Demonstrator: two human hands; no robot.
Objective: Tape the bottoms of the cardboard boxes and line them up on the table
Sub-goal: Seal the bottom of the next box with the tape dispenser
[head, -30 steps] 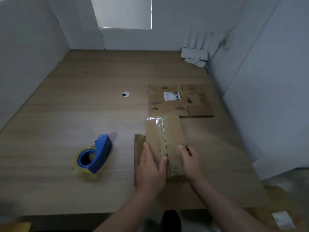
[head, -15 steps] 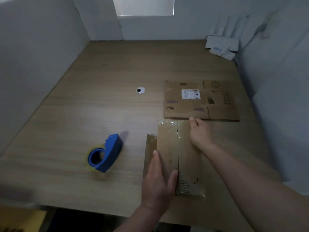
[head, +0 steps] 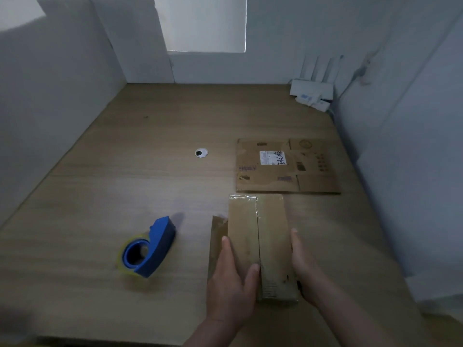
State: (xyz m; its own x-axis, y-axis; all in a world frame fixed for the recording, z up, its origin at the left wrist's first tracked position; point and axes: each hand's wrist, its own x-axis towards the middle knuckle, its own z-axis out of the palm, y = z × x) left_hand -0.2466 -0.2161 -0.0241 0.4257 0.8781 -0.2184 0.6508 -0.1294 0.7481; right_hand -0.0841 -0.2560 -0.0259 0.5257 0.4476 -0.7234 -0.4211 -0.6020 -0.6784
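Observation:
A small cardboard box (head: 270, 234) lies bottom-up near the table's front edge, with clear tape along its centre seam. One loose flap (head: 217, 236) sticks out flat on its left. My left hand (head: 231, 279) lies along the box's left edge, fingers straight and thumb on the top by the seam. My right hand (head: 304, 269) presses flat against the box's right side, its thumb hidden. A flattened cardboard box (head: 285, 169) with a white label lies just beyond. A blue tape dispenser (head: 147, 249) with a yellowish roll rests to the left, untouched.
The wooden table (head: 125, 184) is walled by white panels on the left, back and right. A round cable grommet (head: 201, 153) sits mid-table. White router-like devices (head: 312, 92) stand in the back right corner.
My right hand has come back from the box's far end to its right side near the front. My left hand stays on the left edge. The camera has tilted.

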